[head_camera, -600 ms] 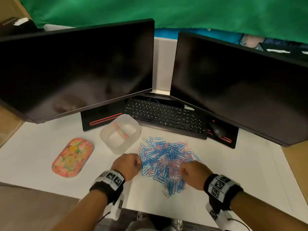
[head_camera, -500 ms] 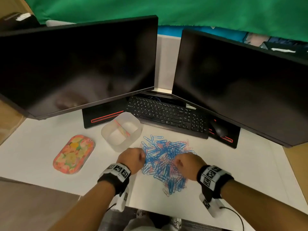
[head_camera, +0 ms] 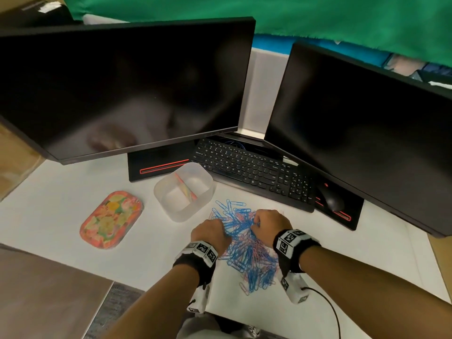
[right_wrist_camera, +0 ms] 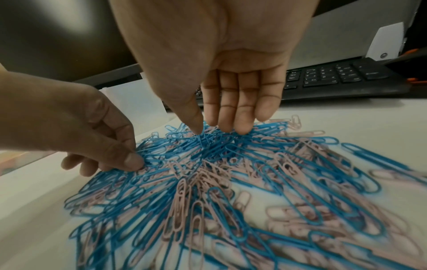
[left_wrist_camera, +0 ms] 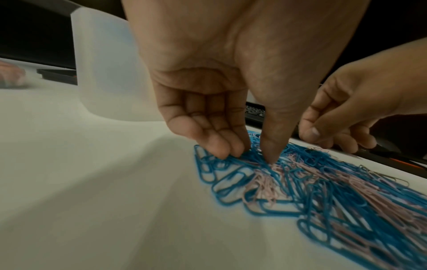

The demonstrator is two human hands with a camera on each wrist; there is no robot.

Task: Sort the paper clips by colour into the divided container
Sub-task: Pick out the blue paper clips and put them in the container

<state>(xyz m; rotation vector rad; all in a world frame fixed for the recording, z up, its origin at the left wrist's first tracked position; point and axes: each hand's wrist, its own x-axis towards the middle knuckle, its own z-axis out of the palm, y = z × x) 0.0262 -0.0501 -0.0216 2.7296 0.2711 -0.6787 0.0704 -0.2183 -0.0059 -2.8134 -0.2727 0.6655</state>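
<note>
A mixed pile of blue and pink paper clips point(head_camera: 249, 255) lies on the white desk. My two hands work at its far end. My left hand point(left_wrist_camera: 251, 157) curls down with thumb and fingertips pinching blue clips point(left_wrist_camera: 233, 160) at the left edge of the pile. My right hand point(right_wrist_camera: 208, 130) points down, thumb and fingertips closing on blue clips point(right_wrist_camera: 205, 142) at the top of the heap. The translucent divided container point(head_camera: 181, 215) stands just left of and beyond the pile, with a pink divider point(head_camera: 184, 188) across it. Both of its halves look empty.
A fruit-patterned lid point(head_camera: 111, 220) lies left of the container. A black keyboard point(head_camera: 254, 170) and mouse point(head_camera: 330, 199) sit right behind the pile, under two dark monitors point(head_camera: 122, 89). The desk's front edge is close under my wrists.
Both hands moved inward from the sides of the pile and forward to its far end. They now stand close together with their fingertips in the clips.
</note>
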